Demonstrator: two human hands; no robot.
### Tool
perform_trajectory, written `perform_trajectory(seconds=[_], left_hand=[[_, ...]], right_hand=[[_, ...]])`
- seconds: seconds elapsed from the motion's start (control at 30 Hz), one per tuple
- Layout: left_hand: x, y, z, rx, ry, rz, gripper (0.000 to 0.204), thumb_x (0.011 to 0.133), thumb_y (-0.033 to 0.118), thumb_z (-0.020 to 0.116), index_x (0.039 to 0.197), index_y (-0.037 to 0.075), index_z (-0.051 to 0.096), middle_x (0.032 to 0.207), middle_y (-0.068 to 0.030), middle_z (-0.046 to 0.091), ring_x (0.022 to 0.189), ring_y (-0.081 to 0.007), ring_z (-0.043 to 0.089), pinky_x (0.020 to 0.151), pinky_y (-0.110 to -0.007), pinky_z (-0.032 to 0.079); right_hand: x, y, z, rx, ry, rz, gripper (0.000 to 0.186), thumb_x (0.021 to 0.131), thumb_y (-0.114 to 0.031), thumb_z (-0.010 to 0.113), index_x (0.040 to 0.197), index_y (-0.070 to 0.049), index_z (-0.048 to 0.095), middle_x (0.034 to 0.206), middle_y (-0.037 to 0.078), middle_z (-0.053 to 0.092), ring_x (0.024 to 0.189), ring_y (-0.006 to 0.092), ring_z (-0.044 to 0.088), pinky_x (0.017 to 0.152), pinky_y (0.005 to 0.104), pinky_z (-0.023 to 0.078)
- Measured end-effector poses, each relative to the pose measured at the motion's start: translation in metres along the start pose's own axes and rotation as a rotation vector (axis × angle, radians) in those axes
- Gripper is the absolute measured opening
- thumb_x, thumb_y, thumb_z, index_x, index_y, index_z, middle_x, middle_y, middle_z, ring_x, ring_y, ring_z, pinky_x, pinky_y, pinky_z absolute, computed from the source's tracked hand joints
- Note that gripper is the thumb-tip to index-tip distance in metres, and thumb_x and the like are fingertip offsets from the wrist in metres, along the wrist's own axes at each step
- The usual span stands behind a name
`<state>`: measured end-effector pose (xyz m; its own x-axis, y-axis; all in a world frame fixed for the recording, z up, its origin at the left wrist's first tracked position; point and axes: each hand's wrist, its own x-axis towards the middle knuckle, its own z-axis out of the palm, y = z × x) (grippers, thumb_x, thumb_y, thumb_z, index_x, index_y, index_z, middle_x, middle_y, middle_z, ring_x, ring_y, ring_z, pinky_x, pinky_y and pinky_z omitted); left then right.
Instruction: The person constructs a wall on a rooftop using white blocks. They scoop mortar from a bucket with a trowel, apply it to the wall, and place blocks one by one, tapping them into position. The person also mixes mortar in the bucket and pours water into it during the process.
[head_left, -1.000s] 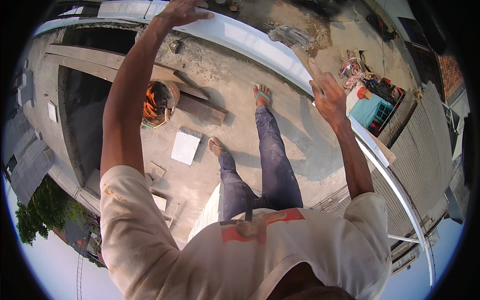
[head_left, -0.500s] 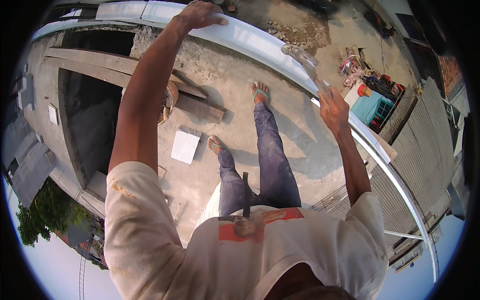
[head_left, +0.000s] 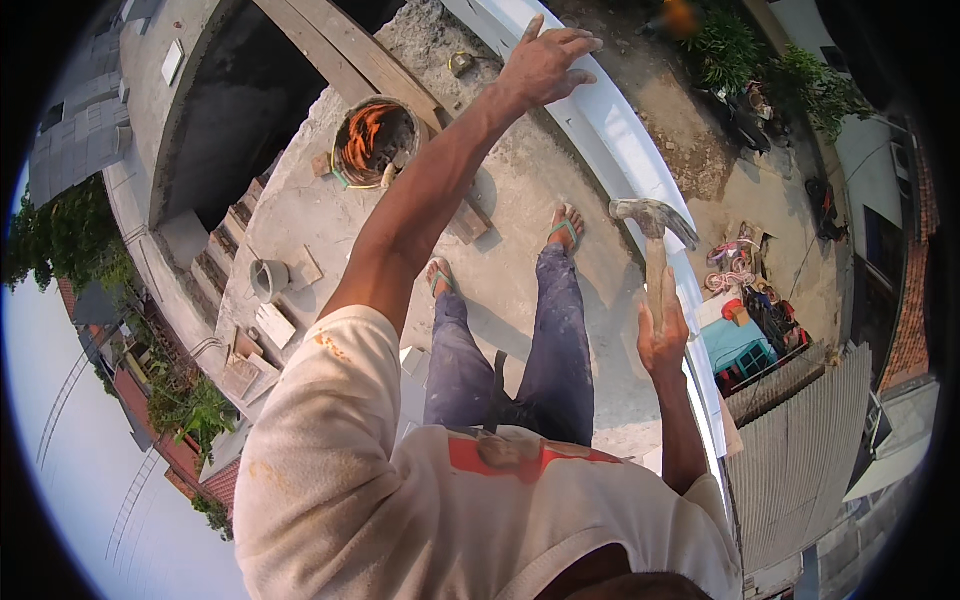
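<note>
On white rail, left hand, hammer gripped

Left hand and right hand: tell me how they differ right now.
The left hand lies open, fingers spread, on the white rail; the right hand is closed round the handle of a claw hammer. The left arm reaches far out, the right stays bent close to the body. Both are bare and raised by the rail.

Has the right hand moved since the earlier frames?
Yes. The right hand was up against the white edge strip; now it sits lower and nearer the body, gripping a claw hammer raised beside that strip.
</note>
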<state>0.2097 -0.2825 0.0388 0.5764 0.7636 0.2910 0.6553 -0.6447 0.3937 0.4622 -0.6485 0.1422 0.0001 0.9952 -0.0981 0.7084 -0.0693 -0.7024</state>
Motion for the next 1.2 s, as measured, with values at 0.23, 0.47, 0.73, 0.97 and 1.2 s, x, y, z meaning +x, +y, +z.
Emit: perform_trajectory(seconds=[0.23, 0.47, 0.73, 0.97, 1.2], left_hand=[[-0.358, 0.093, -0.034, -0.494, 0.233, -1.435, 0.068, 0.075, -0.01, 0.079, 0.14, -0.001, 0.058, 0.114, -0.0209, 0.064, 0.087, -0.0273, 0.074, 0.078, -0.037, 0.061], [-0.522, 0.231, 0.005, -0.193, -0.531, -1.735, 0.081, 0.076, 0.037, 0.091, 0.142, 0.003, 0.061, 0.138, -0.0222, 0.058, 0.13, -0.0386, 0.051, 0.107, -0.052, 0.046], [-0.567, 0.206, 0.017, -0.285, -0.235, -1.876, 0.064, 0.079, 0.031, 0.087, 0.133, 0.007, 0.064, 0.14, -0.0166, 0.06, 0.134, -0.037, 0.054, 0.111, -0.051, 0.045], [-0.584, 0.187, 0.001, -0.388, -0.257, -2.009, 0.057, 0.087, 0.036, 0.079, 0.136, 0.011, 0.065, 0.144, -0.0101, 0.06, 0.136, -0.0319, 0.054, 0.108, -0.048, 0.046], [-0.598, 0.171, -0.001, -0.34, -0.176, -1.956, 0.052, 0.086, 0.036, 0.08, 0.13, 0.01, 0.069, 0.137, -0.0095, 0.064, 0.129, -0.0317, 0.059, 0.104, -0.049, 0.048]], right_hand=[[0.025, -0.029, 0.165, 0.242, -0.639, 0.618, 0.087, 0.085, -0.006, 0.077, 0.161, -0.003, 0.036, 0.121, 0.031, 0.07, 0.098, 0.045, 0.075, 0.089, 0.0482, 0.06], [0.082, 0.029, 0.459, 0.006, -1.047, 0.71, 0.071, 0.087, -0.022, 0.073, 0.15, -0.002, 0.046, 0.111, 0.031, 0.072, 0.094, 0.0452, 0.075, 0.088, 0.0486, 0.059], [0.059, 0.058, 0.591, -0.326, -0.858, 0.009, 0.063, 0.097, -0.035, 0.072, 0.144, 0.001, 0.049, 0.12, 0.03, 0.068, 0.102, 0.0413, 0.073, 0.078, 0.0458, 0.061], [0.19, -0.18, 0.61, 0.124, -0.706, 0.482, 0.074, 0.098, -0.042, 0.073, 0.136, 0.01, 0.037, 0.104, 0.021, 0.068, 0.084, 0.025, 0.074, 0.058, 0.0356, 0.062], [0.325, -0.188, 0.679, -0.633, -1.146, 0.073, 0.053, 0.099, -0.028, 0.063, 0.13, 0.013, 0.055, 0.078, 0.02, 0.071, 0.071, 0.0248, 0.075, 0.057, 0.0365, 0.061]])
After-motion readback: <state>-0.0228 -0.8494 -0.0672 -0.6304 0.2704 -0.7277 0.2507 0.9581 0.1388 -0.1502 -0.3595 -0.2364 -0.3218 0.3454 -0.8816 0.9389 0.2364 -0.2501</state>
